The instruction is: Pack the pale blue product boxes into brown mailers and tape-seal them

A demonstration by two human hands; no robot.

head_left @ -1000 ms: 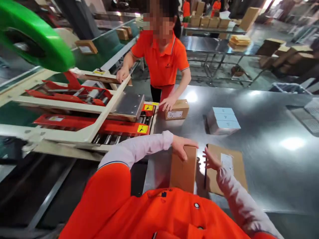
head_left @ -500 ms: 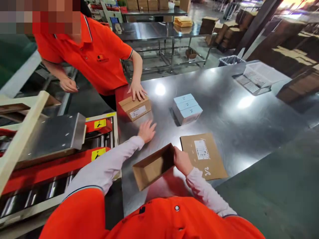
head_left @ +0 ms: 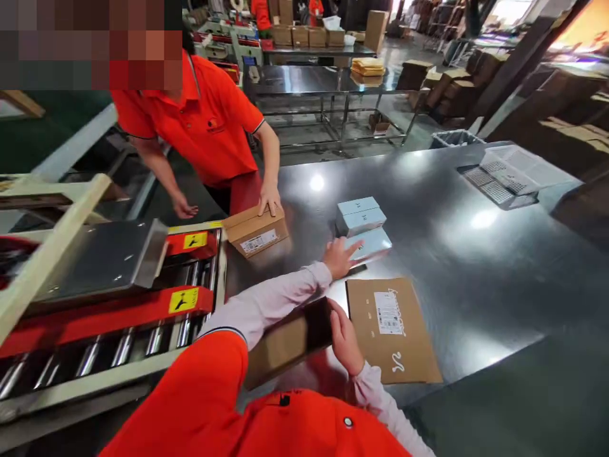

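Observation:
My left hand (head_left: 337,259) reaches across the steel table and grips the left end of a small light-blue box (head_left: 377,244), its fingers over the top. Right behind stand two more light-blue boxes (head_left: 360,214), side by side, with handwritten marks on top. An open, unfilled brown carton (head_left: 283,348) lies close to my body, partly covered by my left sleeve. My right hand (head_left: 347,339) holds the right end wall of that carton. Beside this hand lies a brown cardboard piece (head_left: 415,330) with a white label and a handwritten mark.
Across the table a co-worker's hand (head_left: 270,198) rests on a closed, labelled carton (head_left: 259,238). A roller conveyor (head_left: 124,350) with red belts runs along the left. A white perforated tray (head_left: 528,168) stands at the table's far right, near a lined bin (head_left: 454,138).
My left hand has moved right from bare table to the light-blue boxes. The nearest one has come apart from the other two. My right hand still holds the carton.

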